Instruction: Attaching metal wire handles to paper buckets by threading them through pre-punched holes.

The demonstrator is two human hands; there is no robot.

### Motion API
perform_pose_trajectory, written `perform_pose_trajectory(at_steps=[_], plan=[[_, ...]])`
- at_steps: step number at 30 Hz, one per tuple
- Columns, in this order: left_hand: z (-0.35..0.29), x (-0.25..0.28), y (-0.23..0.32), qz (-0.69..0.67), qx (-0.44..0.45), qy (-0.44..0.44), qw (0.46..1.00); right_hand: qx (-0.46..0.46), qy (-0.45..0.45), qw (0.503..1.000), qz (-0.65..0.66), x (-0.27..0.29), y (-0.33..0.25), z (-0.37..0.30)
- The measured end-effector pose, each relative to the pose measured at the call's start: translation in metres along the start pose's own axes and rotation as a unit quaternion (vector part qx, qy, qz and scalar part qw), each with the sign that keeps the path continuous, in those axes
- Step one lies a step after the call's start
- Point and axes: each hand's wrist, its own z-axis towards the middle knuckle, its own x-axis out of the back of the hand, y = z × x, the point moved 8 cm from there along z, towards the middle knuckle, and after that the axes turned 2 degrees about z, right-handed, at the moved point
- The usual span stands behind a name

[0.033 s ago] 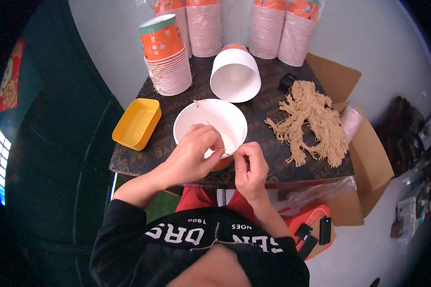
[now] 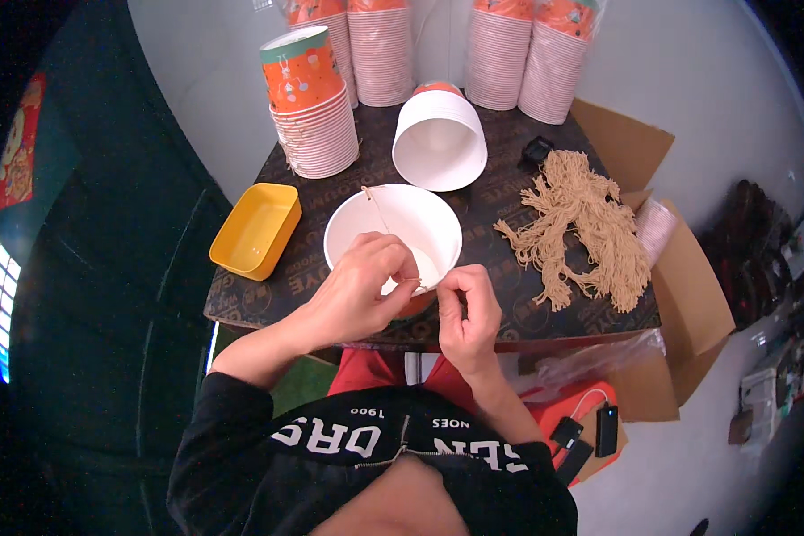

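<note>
A white-lined paper bucket (image 2: 348, 223) stands upright at the table's near edge, its orange outside barely showing below the rim. From a knot at the far rim, a thin tan string (image 2: 378, 213) runs down inside. My left hand (image 2: 371, 272) reaches over the bucket's opening, thumb and forefinger pinched on the string near the near-right rim. Right beside it, my right hand (image 2: 469, 313) is closed at the outside of that rim. What its fingertips pinch is too small and covered to make out.
An open yellow tray (image 2: 286, 195) lies left. Behind are a stack of orange buckets (image 2: 308, 98), white buckets (image 2: 439, 147) lying on their side and several wrapped stacks (image 2: 380, 58). Tan strings (image 2: 612, 241) lie in a heap at right, near an open cardboard box (image 2: 688, 295).
</note>
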Motion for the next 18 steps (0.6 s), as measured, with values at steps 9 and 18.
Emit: perform_pose_trajectory(at_steps=[9, 18], plan=[[0.005, 0.001, 0.001, -0.032, 0.045, 0.036, 0.998, -0.054, -0.024, 0.993, 0.102, -0.008, 0.007, -0.007], [0.002, 0.0, -0.002, -0.024, 0.035, 0.039, 0.998, 0.0, 0.001, 0.999, 0.05, -0.002, -0.002, -0.005]])
